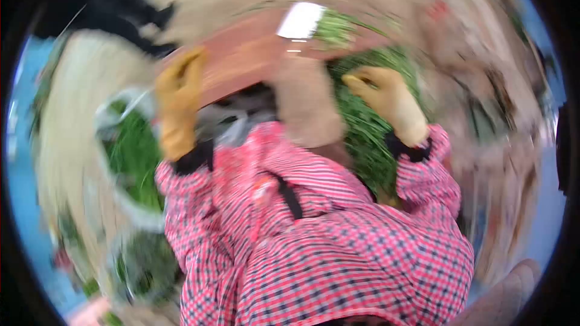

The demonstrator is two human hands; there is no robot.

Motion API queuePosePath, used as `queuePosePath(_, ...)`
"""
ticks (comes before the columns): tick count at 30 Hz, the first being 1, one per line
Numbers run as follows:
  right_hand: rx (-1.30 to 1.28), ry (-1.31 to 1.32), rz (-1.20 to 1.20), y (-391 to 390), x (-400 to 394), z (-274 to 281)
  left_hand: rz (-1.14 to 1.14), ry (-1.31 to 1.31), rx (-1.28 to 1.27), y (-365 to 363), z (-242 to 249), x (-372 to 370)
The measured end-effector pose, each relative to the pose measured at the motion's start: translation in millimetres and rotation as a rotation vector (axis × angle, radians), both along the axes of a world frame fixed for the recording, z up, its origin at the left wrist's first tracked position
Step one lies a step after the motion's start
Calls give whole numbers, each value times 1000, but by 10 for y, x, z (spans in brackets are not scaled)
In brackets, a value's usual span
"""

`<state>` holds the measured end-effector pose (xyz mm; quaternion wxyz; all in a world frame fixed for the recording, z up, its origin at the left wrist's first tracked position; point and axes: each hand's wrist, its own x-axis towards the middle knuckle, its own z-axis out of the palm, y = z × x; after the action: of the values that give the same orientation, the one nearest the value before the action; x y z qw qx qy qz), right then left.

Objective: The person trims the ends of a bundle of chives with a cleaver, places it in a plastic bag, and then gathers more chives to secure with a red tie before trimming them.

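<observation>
My left hand [179, 93], in an orange-yellow glove, is over the left end of a reddish board [235, 54]; its fingers are curled and motion blur hides whether anything is in them. My right hand [380, 93], gloved the same way, is closed above a heap of green leafy stems [365, 145], and what it holds, if anything, I cannot make out. A white rectangular object [300, 20] lies on the board, beside a small bunch of pale green stalks [334, 28].
A clear plastic bag [130, 157] with long green leaves stands at the left, with another bag of greens [145, 265] below it. Someone in dark clothing [109, 12] is at the upper left. Brownish sheeting [471, 54] lies at the right.
</observation>
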<state>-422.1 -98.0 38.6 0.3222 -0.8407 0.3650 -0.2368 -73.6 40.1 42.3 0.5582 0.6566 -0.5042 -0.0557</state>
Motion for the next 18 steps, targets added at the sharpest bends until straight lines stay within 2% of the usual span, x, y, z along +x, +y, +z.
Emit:
queuePosePath(1,73,-56,-79,-26,-229,-56,-46,58,1,-92,-38,-100)
queuePosePath(2,82,-123,-291,-92,-899,-275,-73,-116,55,-333,-142,-360)
queuePosePath(3,81,-209,-382,-158,-1136,-470,20,-315,89,-220,-179,-349)
queuePosePath(4,-49,67,-482,-243,-1316,-687,27,-373,199,-126,-299,-372)
queuePosePath(5,-185,387,-602,-204,-1647,-594,-1,-400,297,-118,-334,-400)
queuePosePath(6,-294,694,-685,-171,-1915,-617,-118,-155,340,-85,-407,-392)
queuePosePath(8,-103,795,-729,-97,-2338,-826,-317,326,423,-25,-638,-405)
queuePosePath(9,-14,840,-746,-75,-2476,-905,-280,368,411,-22,-688,-469)
queuePosePath(10,58,618,-875,16,-2558,-993,-244,409,412,-13,-712,-543)
queuePosePath(11,140,516,-921,78,-2711,-1071,-211,460,421,38,-692,-561)
queuePosePath(13,275,273,-1010,37,-3193,-1467,-187,403,447,78,-823,-449)
queuePosePath(14,184,513,-1048,54,-3329,-1527,-166,410,467,90,-866,-367)
queuePosePath(18,294,985,-1043,144,-3740,-1714,-86,449,534,155,-908,-149)
